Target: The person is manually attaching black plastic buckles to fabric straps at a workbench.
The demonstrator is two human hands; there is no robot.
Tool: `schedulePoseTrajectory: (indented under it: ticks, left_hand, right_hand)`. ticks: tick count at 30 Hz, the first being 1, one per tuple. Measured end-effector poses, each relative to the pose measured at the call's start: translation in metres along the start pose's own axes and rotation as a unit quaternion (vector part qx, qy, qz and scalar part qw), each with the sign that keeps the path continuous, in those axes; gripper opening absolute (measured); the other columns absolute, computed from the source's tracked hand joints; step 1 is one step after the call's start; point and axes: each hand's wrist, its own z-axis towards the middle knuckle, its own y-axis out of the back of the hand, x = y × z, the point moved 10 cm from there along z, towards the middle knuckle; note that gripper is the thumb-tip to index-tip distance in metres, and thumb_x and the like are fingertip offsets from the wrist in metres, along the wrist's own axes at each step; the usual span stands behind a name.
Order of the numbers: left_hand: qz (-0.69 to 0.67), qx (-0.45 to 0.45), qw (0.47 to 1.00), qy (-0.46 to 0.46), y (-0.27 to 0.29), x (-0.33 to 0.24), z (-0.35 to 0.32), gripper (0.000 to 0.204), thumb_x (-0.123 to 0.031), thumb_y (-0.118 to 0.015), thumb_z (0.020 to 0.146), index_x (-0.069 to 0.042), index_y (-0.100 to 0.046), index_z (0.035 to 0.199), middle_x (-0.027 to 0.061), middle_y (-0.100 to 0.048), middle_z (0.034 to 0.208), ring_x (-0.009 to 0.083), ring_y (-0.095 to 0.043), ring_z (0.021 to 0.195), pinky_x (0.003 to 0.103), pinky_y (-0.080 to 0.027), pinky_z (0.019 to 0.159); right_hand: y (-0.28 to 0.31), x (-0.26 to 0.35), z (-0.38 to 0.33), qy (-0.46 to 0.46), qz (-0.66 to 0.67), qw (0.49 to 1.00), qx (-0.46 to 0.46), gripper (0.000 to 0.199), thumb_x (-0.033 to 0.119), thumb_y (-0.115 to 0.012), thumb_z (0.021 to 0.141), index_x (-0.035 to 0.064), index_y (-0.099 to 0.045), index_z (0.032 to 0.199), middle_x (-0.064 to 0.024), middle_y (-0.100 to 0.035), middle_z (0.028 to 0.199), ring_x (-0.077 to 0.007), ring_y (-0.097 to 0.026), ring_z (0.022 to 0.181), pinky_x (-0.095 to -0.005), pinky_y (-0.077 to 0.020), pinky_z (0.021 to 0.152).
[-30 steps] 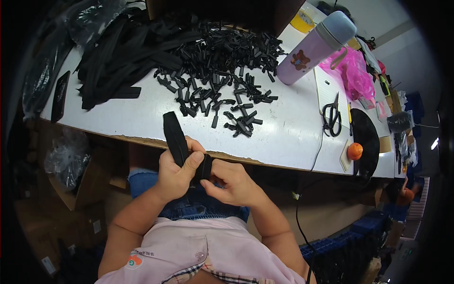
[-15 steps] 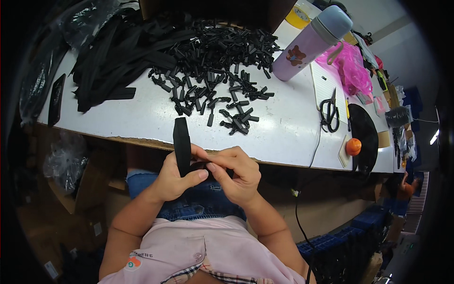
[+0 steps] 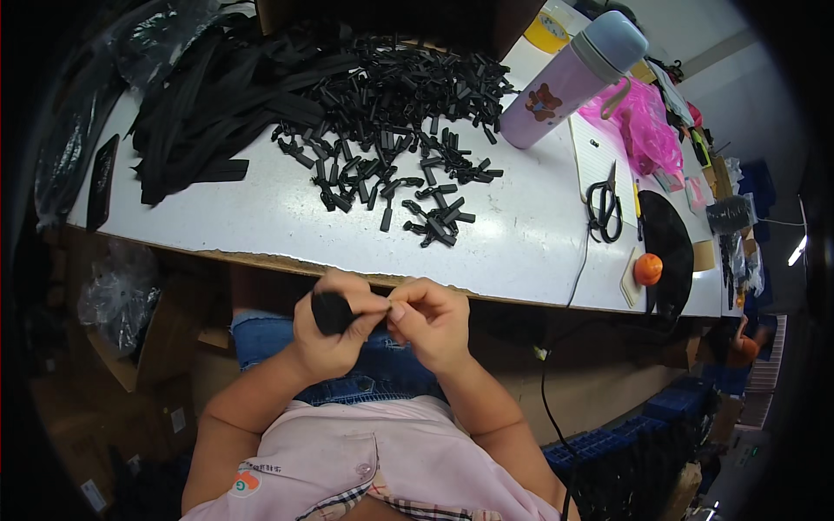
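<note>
Over my lap, just in front of the table edge, my left hand (image 3: 334, 323) is closed round a black zipper tape (image 3: 331, 313), part of which bulges above its fingers. Pinched thumb and fingers of my right hand (image 3: 432, 323) meet the left fingertips. What lies between the right fingertips is too small and hidden to make out. Beyond my hands, many black zipper sliders with long pulls (image 3: 373, 165) lie scattered, heaped thicker at the back. More black tapes (image 3: 208, 113) are piled at the left.
A lilac bottle (image 3: 556, 87) stands at the back right. Closer on that side lie black scissors (image 3: 605, 208), a lined notepad (image 3: 591, 165), an orange round object (image 3: 648, 269) and a pink plastic bag (image 3: 647, 126). A dark flat case (image 3: 103, 182) rests by the left edge.
The tape's upright end has dropped and folded down over my left hand. Both hands have drawn together at the fingertips. Things on the table have not moved.
</note>
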Motion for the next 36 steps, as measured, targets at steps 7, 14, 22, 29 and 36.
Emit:
schedulePoseTrajectory:
  ticks: [7,14,22,29,36]
  left_hand:
    - [-0.352,-0.010,0.878,0.324,-0.019,0.054,-0.018,0.019,-0.016,-0.048,0.084,0.002,-0.045,0.091,0.0070,-0.050,0.070,0.0107,-0.052,0.060,0.023,-0.047,0.050]
    - [-0.217,0.015,0.923,0.318,-0.018,0.061,-0.020,0.019,-0.017,-0.050,0.083,0.001,-0.050,0.091,0.0015,-0.051,0.073,0.0052,-0.048,0.064,0.018,-0.040,0.055]
    - [-0.191,-0.012,0.928,0.321,-0.015,0.061,-0.017,0.016,-0.012,-0.057,0.078,0.001,-0.055,0.085,0.0005,-0.054,0.071,0.0043,-0.047,0.062,0.017,-0.039,0.056]
    - [-0.133,-0.020,0.955,0.263,-0.011,0.051,-0.010,0.011,-0.007,-0.059,0.075,0.001,-0.057,0.082,0.0000,-0.054,0.067,0.0034,-0.047,0.057,0.017,-0.039,0.053]
    - [-0.044,0.036,0.981,0.185,-0.010,0.037,0.001,0.009,-0.005,-0.059,0.074,0.000,-0.058,0.081,-0.0038,-0.050,0.059,0.0011,-0.041,0.051,0.017,-0.034,0.047]
  right_hand:
    - [-0.017,0.067,-0.004,0.313,-0.584,0.742,-0.103,0.021,0.011,-0.064,0.064,0.0053,-0.059,0.084,-0.0080,-0.053,0.070,-0.0192,-0.046,0.050,-0.0247,-0.0362,0.041]
    - [-0.011,0.061,0.006,0.276,-0.719,0.628,-0.112,0.024,0.015,-0.065,0.063,0.0051,-0.058,0.085,-0.0082,-0.052,0.079,-0.0221,-0.047,0.061,-0.0294,-0.0388,0.048]
    - [0.080,0.070,0.011,0.160,-0.252,0.919,-0.257,0.014,-0.003,-0.061,0.067,0.0007,-0.056,0.079,-0.0060,-0.054,0.074,-0.0100,-0.050,0.058,-0.0215,-0.0406,0.049]
    - [0.001,0.064,0.002,0.208,-0.351,0.913,-0.009,0.015,-0.005,-0.059,0.067,-0.0007,-0.060,0.081,-0.0083,-0.054,0.075,-0.0118,-0.052,0.057,-0.0196,-0.0421,0.050]
    - [-0.011,0.064,0.001,0.240,-0.395,0.886,0.031,0.016,-0.006,-0.059,0.066,-0.0004,-0.060,0.081,-0.0081,-0.054,0.076,-0.0126,-0.052,0.059,-0.0215,-0.0429,0.051]
